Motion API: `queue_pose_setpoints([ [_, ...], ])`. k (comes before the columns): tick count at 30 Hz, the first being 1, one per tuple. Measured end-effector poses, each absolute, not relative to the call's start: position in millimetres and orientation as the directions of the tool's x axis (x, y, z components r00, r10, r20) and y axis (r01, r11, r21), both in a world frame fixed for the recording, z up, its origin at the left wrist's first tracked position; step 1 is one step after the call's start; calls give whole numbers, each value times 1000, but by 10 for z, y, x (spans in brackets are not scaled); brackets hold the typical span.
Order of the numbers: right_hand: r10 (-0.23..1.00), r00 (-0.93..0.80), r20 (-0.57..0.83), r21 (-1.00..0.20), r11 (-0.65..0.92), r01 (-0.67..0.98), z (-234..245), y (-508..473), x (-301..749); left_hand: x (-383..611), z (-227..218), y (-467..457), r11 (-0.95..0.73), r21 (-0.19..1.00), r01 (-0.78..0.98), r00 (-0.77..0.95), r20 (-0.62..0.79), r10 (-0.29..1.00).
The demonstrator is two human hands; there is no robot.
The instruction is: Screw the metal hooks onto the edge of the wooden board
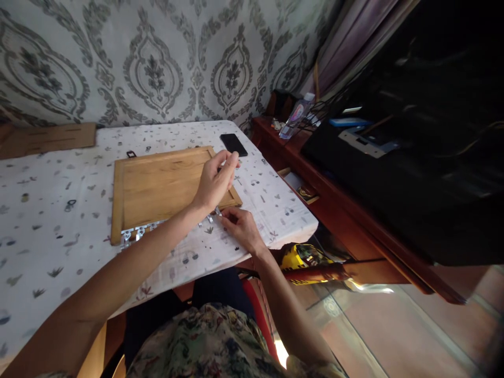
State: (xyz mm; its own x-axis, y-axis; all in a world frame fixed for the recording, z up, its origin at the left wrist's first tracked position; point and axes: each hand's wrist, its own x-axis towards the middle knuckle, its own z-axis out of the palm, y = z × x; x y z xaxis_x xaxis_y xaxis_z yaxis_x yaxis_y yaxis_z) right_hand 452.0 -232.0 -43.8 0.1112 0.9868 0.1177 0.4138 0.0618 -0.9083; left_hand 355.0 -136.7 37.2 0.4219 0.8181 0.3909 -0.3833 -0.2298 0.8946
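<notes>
A wooden board with a raised frame [161, 184] lies flat on the table. Small shiny metal pieces [140, 231] line its front edge, and part of that row is hidden behind my left forearm. Above the board's right side is my left hand [216, 181], its fingers curled and pressed together; what they hold, if anything, is hidden. My right hand [241, 227] rests low by the board's front right corner. Its thumb and forefinger pinch at a small metal piece [218, 211] there.
A black phone [233, 145] lies behind the board on the patterned tablecloth [74, 199]. Flattened cardboard [51, 140] sits at the back left. On the right, a dark red desk [283, 157] bears a clear bottle [296, 116], with an open drawer [301, 186] below.
</notes>
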Motion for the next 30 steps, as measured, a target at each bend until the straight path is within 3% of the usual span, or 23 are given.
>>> queue_pose_setpoints([
  [7,986,120,119,-908,60,414,-448,-2319,4531,3474,438,-1208,-37,930,-367,700,302,648],
  [15,986,116,124,-908,65,414,-453,-2312,4527,3465,436,-1341,-131,921,-366,365,271,891],
  [22,984,122,128,-907,67,416,-455,-2318,4524,3524,466,-1315,-84,910,-406,430,271,861],
  [27,985,119,126,-906,65,419,-449,-2323,4534,3544,523,-1310,-16,946,-324,572,209,793],
  [30,986,113,121,-905,63,420,-450,-2321,4531,3526,526,-1366,-60,959,-276,589,218,778],
])
